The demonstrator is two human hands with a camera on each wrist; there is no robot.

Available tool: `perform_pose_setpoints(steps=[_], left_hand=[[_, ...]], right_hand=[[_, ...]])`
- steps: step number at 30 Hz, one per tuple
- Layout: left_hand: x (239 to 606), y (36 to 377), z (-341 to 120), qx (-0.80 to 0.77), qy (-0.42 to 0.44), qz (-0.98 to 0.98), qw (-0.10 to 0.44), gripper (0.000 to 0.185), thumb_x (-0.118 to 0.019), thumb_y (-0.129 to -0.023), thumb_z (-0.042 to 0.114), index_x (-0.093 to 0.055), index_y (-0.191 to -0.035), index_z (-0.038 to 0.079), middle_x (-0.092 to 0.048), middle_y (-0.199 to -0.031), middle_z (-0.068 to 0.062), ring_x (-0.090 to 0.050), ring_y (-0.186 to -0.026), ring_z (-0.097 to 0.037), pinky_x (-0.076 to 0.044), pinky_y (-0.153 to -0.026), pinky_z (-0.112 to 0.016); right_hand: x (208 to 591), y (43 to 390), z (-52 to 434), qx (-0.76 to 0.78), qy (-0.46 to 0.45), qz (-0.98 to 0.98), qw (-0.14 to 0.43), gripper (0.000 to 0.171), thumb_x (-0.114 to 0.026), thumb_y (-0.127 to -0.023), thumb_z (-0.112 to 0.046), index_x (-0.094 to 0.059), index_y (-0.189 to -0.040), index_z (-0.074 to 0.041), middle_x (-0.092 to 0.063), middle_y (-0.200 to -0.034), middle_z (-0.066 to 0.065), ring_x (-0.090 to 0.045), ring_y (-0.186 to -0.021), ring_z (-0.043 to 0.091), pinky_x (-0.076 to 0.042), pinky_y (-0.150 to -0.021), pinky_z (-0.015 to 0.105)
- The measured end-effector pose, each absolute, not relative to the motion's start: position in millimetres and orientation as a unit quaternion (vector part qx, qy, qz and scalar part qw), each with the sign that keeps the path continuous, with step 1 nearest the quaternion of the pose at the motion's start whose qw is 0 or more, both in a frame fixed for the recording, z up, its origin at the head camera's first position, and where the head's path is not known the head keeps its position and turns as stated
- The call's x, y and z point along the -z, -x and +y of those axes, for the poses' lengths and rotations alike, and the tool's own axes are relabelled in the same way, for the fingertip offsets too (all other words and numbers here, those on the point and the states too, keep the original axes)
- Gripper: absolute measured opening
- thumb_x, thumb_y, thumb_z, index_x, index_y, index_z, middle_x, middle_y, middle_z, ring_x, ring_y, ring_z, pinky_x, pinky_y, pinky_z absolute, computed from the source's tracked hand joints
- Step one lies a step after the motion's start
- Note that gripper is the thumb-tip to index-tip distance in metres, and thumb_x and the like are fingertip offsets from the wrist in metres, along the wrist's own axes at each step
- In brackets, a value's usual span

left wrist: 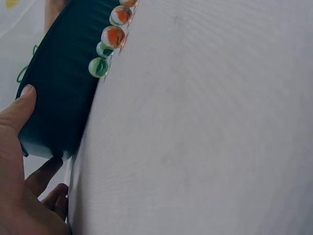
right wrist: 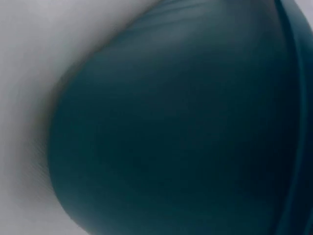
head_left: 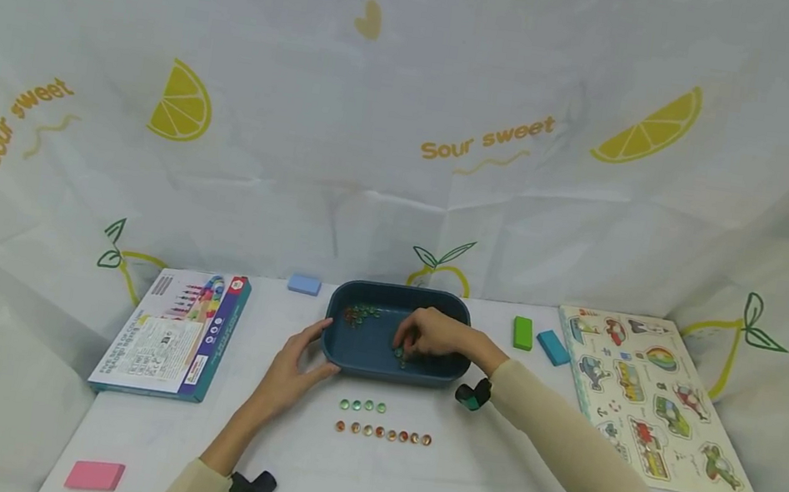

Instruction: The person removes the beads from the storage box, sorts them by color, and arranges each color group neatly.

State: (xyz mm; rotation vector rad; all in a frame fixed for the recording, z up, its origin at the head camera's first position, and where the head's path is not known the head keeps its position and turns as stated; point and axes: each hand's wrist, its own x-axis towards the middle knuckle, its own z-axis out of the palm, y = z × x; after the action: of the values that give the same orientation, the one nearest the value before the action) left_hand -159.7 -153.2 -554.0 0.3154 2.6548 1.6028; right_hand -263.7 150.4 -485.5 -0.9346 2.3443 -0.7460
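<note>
A dark teal tray (head_left: 362, 368) stands on the white cloth with glass marbles inside. An orange-and-green cluster of marbles (head_left: 359, 314) lies at its left, and a few bluish-green marbles (head_left: 400, 355) are at its right. The left hand (head_left: 294, 366) rests at the tray's front left corner, thumb on the front wall and fingers along the left side. Inside the tray, the right hand (head_left: 433, 333) has bent fingers pointing down at the bluish-green marbles; whether it pinches one is hidden. The right wrist view has only the tray's outer wall (right wrist: 171, 122), blurred.
Before the tray lie a row of green marbles (head_left: 357, 405) and a longer row of orange marbles (head_left: 379, 431). A boxed set (head_left: 162, 339) is on the left, a picture puzzle board (head_left: 653, 400) on the right. Blue (head_left: 304, 284), green (head_left: 523, 333), teal (head_left: 553, 347) and pink blocks (head_left: 95, 475) lie around.
</note>
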Motion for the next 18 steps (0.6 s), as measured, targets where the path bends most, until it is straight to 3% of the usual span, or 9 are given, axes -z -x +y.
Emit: perform_pose_setpoints(steps=[7,11,18], left_hand=[[552.7,159.8,-155.1,-0.511,-0.115,0.852,0.013,0.081,-0.082,-0.094,0.036,-0.040,-0.163,0.035,-0.045,-0.167,-0.008,-0.041,-0.156,-0.039,-0.034,-0.126,-0.067],[550.9,159.0,-156.9,-0.518,-0.113,0.847,0.032,0.081,-0.081,-0.094,0.036,-0.038,-0.164,0.037,-0.042,-0.169,-0.009,-0.037,-0.158,-0.039,-0.029,-0.128,-0.069],[550.7,161.9,-156.5,-0.530,-0.101,0.841,0.038,0.061,-0.064,-0.106,0.039,-0.041,-0.162,0.037,-0.043,-0.168,-0.011,-0.039,-0.157,-0.039,-0.025,-0.128,-0.072]], right_hand=[[485.6,264.8,143.6,0.265,0.367,0.857,0.246,0.013,-0.081,-0.091,-0.006,-0.082,-0.103,-0.009,-0.077,-0.082,0.001,-0.058,-0.065,0.001,-0.049,-0.060,0.016],[481.9,265.5,141.9,0.257,0.371,0.859,0.243,0.010,-0.080,-0.092,-0.007,-0.081,-0.103,-0.008,-0.077,-0.084,0.001,-0.059,-0.067,0.001,-0.050,-0.061,0.017],[468.5,268.5,144.4,0.266,0.365,0.859,0.241,0.009,-0.076,-0.095,-0.008,-0.080,-0.102,-0.010,-0.078,-0.093,0.001,-0.065,-0.077,0.003,-0.057,-0.070,0.021]])
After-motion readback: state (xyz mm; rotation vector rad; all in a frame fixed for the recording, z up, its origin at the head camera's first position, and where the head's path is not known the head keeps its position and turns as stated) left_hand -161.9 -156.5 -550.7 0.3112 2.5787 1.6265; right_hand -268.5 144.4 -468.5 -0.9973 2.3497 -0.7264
